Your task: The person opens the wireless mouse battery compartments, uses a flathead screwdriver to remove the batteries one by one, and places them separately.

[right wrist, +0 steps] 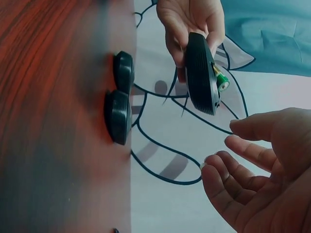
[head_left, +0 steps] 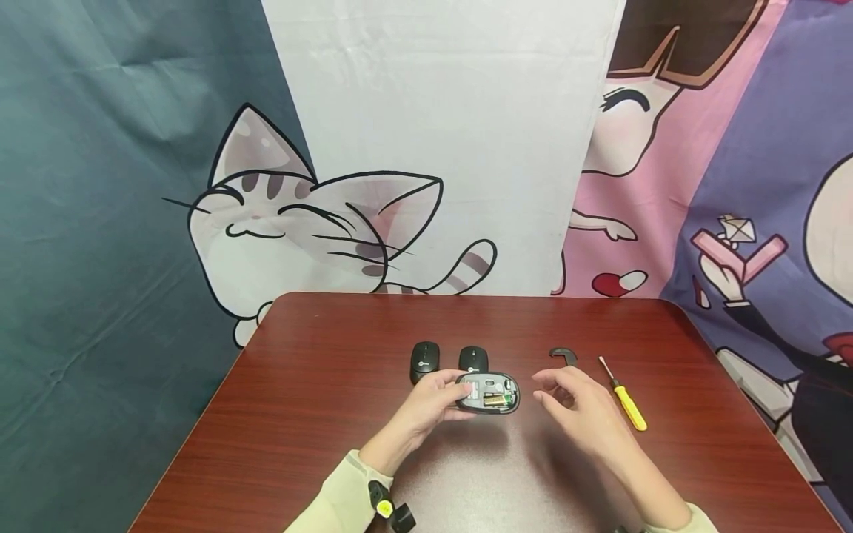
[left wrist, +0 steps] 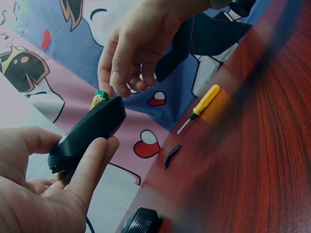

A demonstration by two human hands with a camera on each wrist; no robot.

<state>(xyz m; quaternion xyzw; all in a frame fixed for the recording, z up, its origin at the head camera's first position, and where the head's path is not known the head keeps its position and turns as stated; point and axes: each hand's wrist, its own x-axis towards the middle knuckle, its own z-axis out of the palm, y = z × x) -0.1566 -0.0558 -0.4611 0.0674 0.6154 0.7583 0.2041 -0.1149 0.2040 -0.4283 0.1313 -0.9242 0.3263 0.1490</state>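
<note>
My left hand (head_left: 429, 400) grips a black computer mouse (head_left: 474, 387), thumb on its upturned underside and fingers beneath. The battery compartment is uncovered. A green-and-gold battery (head_left: 494, 400) lies there; in the right wrist view one green end of the battery (right wrist: 223, 83) juts up above the mouse's underside. To the right of the mouse hovers my right hand (head_left: 583, 411), fingers loosely bent, a small gap away and holding nothing.
Behind the held mouse, two more black mice (head_left: 424, 359) stand on the reddish-brown table (head_left: 320, 444). Farther right lie a curved black piece (head_left: 563, 354) and a yellow-handled screwdriver (head_left: 628, 406). A cartoon-printed cloth (head_left: 440, 96) hangs past the table's far edge.
</note>
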